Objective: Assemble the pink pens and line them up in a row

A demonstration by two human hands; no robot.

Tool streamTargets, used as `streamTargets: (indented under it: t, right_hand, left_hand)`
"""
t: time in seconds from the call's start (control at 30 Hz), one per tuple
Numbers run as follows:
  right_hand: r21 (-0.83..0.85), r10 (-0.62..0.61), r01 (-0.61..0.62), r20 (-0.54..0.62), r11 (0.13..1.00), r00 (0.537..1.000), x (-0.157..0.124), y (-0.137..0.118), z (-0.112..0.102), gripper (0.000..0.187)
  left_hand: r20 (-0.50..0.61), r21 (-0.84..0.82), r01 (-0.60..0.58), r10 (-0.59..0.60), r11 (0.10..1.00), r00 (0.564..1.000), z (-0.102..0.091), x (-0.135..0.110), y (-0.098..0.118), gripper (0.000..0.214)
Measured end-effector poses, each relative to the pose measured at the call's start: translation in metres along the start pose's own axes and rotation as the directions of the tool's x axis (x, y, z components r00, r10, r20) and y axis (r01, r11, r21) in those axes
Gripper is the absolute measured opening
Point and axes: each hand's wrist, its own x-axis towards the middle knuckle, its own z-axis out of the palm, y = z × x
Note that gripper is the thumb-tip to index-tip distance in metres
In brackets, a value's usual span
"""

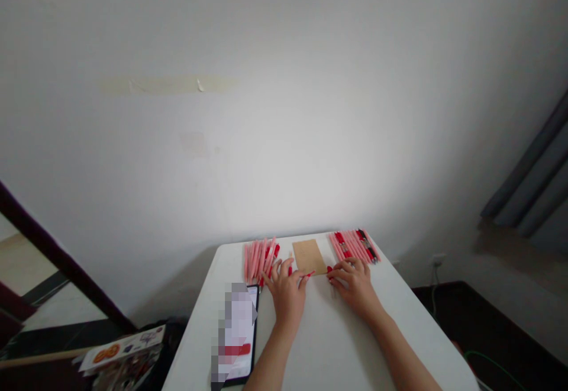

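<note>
My left hand (286,289) is over the white table, its thumb and fingers closed around a small red pen piece (309,274) whose tip points right. Close by on the right, my right hand (355,284) pinches another red pen piece (329,270); a thin, clear-looking length shows faintly below its fingers. A gap separates the two pieces. Between and beyond the hands lies a brown paper sheet (309,255). Just past my left hand is a bundle of pink and red pens (256,258). Past my right hand lies a row of pink, red and black pens (355,244).
A phone (254,332) with a partly blurred screen lies left of my left forearm on the white table (337,349). A wall (310,113) stands behind the table. Boxes and clutter (128,349) are at the lower left, and a dark curtain (532,178) hangs at right.
</note>
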Motion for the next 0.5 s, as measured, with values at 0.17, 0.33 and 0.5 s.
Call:
streamTargets:
  t: [0.17, 0.33, 0.5]
  right_hand:
    - [-0.015, -0.02, 0.019, -0.026, 1.0, 0.999, 0.0, 0.0, 0.001, 0.015]
    - [0.036, -0.031, 0.033, -0.052, 0.999, 0.998, 0.0, 0.0, 0.003, 0.016]
    - [0.108, -0.049, 0.061, -0.105, 0.992, 0.993, 0.0, 0.004, 0.012, 0.017]
  left_hand:
    - [0.014, -0.019, 0.007, -0.007, 1.0, 1.0, -0.002, 0.001, 0.002, 0.007]
    - [0.024, -0.039, -0.001, 0.002, 0.999, 1.0, -0.004, 0.001, 0.003, 0.008]
    - [0.028, -0.065, -0.022, 0.024, 0.998, 0.999, -0.004, 0.0, 0.005, 0.011]
